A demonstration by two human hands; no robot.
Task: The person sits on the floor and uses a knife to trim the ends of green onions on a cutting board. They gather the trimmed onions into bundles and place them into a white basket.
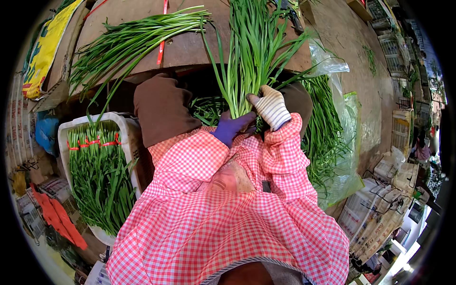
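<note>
A bundle of garlic chives (251,52) stands upright in front of me, pale root ends down and green leaves fanning away over the board. My left hand (232,127), in a purple glove, closes round the pale ends. Just above and to the right, my right hand (270,107), in a white striped glove, grips the same stalks with its thumb across the front. Some fingers of both hands are hidden behind the stalks. Left of the bundle, a loose pile of chives (137,42) lies on the brown board (190,50), its leaves hanging over the near edge.
At my left stands a white crate (64,135) with chives bound by red ties (95,142). Right of my knee, more chives (323,128) lie in a clear plastic bag (349,133). A dark-handled tool (295,21) rests at the board's far right. Stacked crates (365,204) stand further right.
</note>
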